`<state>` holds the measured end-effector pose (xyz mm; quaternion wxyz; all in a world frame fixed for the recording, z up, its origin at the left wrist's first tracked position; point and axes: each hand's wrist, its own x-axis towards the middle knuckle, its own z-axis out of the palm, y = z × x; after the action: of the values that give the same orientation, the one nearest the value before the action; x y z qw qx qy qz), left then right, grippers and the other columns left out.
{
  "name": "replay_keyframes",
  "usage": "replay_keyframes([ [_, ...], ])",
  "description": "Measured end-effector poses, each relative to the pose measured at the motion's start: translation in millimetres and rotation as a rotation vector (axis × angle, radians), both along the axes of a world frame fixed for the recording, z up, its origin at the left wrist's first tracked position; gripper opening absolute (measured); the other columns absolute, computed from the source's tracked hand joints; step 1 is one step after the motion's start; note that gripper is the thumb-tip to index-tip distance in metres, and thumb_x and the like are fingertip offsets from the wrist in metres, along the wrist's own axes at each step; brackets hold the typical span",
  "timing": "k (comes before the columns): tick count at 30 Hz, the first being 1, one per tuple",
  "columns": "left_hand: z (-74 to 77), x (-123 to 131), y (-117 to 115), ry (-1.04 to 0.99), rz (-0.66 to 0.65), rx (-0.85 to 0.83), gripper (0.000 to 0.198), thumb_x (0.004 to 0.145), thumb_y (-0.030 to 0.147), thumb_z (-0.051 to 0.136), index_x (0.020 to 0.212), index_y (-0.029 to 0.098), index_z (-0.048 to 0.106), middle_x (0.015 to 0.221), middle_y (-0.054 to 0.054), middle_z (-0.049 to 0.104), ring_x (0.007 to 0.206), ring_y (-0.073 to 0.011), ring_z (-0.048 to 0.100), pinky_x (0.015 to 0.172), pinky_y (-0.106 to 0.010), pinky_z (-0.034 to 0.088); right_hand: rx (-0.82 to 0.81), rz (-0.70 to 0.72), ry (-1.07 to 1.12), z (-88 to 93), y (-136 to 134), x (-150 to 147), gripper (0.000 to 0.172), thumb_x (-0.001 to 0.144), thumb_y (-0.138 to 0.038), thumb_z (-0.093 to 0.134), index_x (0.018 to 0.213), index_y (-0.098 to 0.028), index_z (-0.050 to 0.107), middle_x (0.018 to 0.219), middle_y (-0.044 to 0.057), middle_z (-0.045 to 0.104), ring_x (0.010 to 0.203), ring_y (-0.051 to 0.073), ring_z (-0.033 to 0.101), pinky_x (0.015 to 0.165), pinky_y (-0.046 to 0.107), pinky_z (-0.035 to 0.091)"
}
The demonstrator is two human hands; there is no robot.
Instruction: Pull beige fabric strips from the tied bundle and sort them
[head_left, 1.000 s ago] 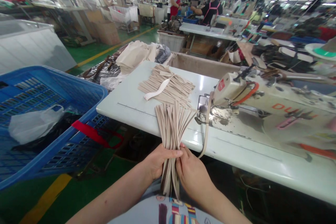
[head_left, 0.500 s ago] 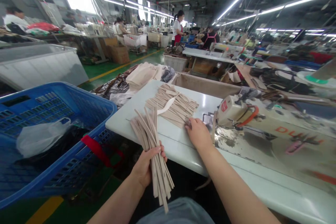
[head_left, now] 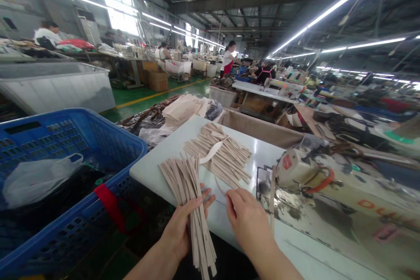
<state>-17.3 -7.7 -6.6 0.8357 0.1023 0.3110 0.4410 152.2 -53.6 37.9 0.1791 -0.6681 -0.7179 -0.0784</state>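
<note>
My left hand [head_left: 183, 223] is closed round a fanned bundle of narrow beige fabric-like strips [head_left: 183, 179], held upright over the table's front edge, with its fingertips lifted on the right side. My right hand [head_left: 244, 212] is just to the right of it, thumb and fingers pinched on one thin strip [head_left: 220, 186] that sticks out to the upper left. Behind both hands a loose pile of similar strips [head_left: 226, 159] lies on the white tabletop [head_left: 157, 162]. A wider, paler curved strip [head_left: 211, 152] rests across that pile.
A sewing machine [head_left: 305, 170] stands at the right on the table. At the left is a blue plastic basket [head_left: 134, 146] with a white plastic bag [head_left: 39, 179] and a red strap [head_left: 110, 201]. Beige cloth pieces [head_left: 183, 111] lie beyond the table. Other people work farther back.
My right hand has come away from the pile, towards me, with a thin strip between its fingers. My left hand still holds the bundle, its fingers now more spread. The view has tilted upward.
</note>
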Motion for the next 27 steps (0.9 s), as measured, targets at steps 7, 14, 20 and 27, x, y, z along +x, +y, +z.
replay_keyframes([
  [7,-12.0,-6.5,-1.6,0.025,0.026,-0.062,0.036,0.071,0.007,0.079,0.105,0.012,0.067,0.089,-0.006,0.07,0.066,-0.0119,0.066,0.056,-0.018,0.054,-0.137,0.205,0.242,21.6,17.2,2.2,0.027,0.098,-0.029,0.046,0.081,-0.024,0.067,0.08,0.005,0.066,0.08,0.02,0.062,0.075,0.031,0.047],
  [14,-15.7,-27.8,-14.7,-0.192,0.015,0.087,0.038,0.064,0.006,0.082,0.099,0.015,0.068,0.082,-0.003,0.063,0.081,-0.0163,0.064,0.076,-0.027,0.056,-0.216,-0.202,-0.025,-19.1,87.1,40.5,0.072,0.083,-0.046,0.072,0.138,-0.006,0.048,0.138,0.025,0.052,0.127,0.04,0.049,0.102,0.049,0.041],
  [20,-16.5,-42.3,-15.7,-0.155,0.043,0.044,0.039,0.071,0.007,0.079,0.106,0.017,0.066,0.083,-0.002,0.064,0.08,-0.017,0.066,0.087,-0.038,0.057,-0.297,-0.168,0.001,-27.2,76.7,17.6,0.033,0.09,-0.026,0.06,0.118,-0.009,0.062,0.115,0.02,0.062,0.11,0.032,0.061,0.095,0.038,0.044],
  [27,-17.3,-30.4,-21.2,-0.123,0.017,0.022,0.045,0.071,0.003,0.078,0.112,0.014,0.063,0.087,-0.004,0.063,0.074,-0.0147,0.064,0.074,-0.03,0.058,-0.365,-0.128,0.146,-24.5,73.3,29.2,0.022,0.09,-0.025,0.059,0.107,-0.014,0.066,0.103,0.011,0.07,0.094,0.023,0.066,0.08,0.029,0.046],
])
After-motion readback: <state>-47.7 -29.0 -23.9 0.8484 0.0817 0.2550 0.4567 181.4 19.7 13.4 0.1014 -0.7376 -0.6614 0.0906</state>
